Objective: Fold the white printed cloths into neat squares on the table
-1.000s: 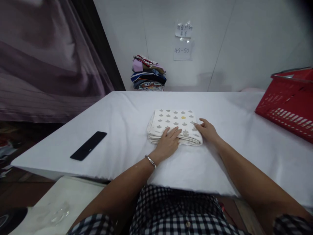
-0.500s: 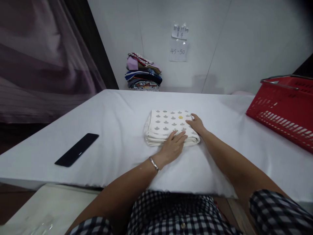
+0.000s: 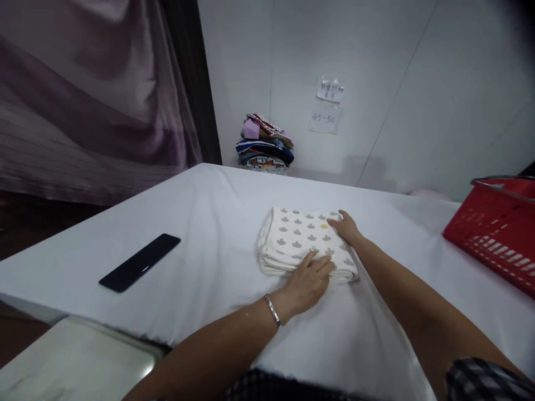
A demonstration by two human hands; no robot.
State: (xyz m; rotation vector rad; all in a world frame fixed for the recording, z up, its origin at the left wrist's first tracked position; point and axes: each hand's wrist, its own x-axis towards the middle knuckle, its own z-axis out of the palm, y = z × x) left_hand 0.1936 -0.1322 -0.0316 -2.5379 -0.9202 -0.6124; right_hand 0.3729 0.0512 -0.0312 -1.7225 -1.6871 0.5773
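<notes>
A white folded cloth (image 3: 298,236) with rows of grey shapes and one yellow one lies on the white-covered table, its layers showing along the front edge. My left hand (image 3: 310,278), with a silver bracelet (image 3: 273,310) at the wrist, rests its outstretched fingers on the cloth's front edge. At the cloth's right edge, my right hand (image 3: 346,227) has its thumb on top and its index finger apart by the far corner. Its other fingers are hidden.
A black flat phone-like slab (image 3: 140,263) lies on the table (image 3: 200,223) at left. A red plastic basket (image 3: 493,234) stands at right. Behind the far edge is a pile of folded cloths (image 3: 265,145), with paper notes (image 3: 325,119) on the wall. A curtain (image 3: 96,100) hangs at left.
The view has turned slightly, so everything sits lower and further right in the picture. Both hands remain at the same edges of the folded cloth, with little visible change.
</notes>
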